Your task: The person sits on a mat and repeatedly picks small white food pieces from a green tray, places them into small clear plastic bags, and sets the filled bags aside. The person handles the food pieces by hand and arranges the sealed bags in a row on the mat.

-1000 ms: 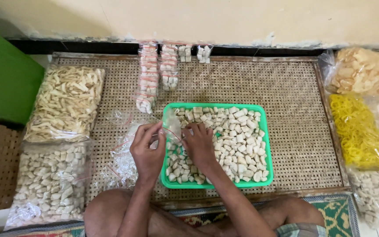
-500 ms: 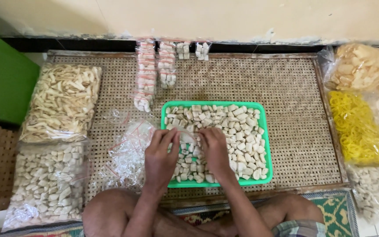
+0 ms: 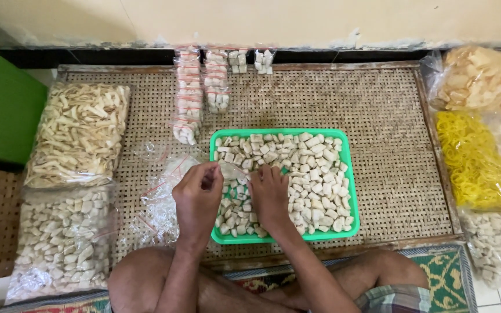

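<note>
Small clear plastic bag [image 3: 234, 172] pinched between both hands, left hand [image 3: 197, 200] and right hand [image 3: 269, 196], over near-left part of green rectangular plastic tray [image 3: 349, 179] of pale crackers. Woven rattan mat [image 3: 378, 98] bare beyond tray; stacked empty clear bags [image 3: 160, 203] just left.

A woven mat [image 3: 378, 110] on the floor carries a green tray [image 3: 350, 174] at centre, snack bags [image 3: 76, 133] left, packet strips [image 3: 188, 95] far, empty plastic bags [image 3: 160, 203] near left.
</note>
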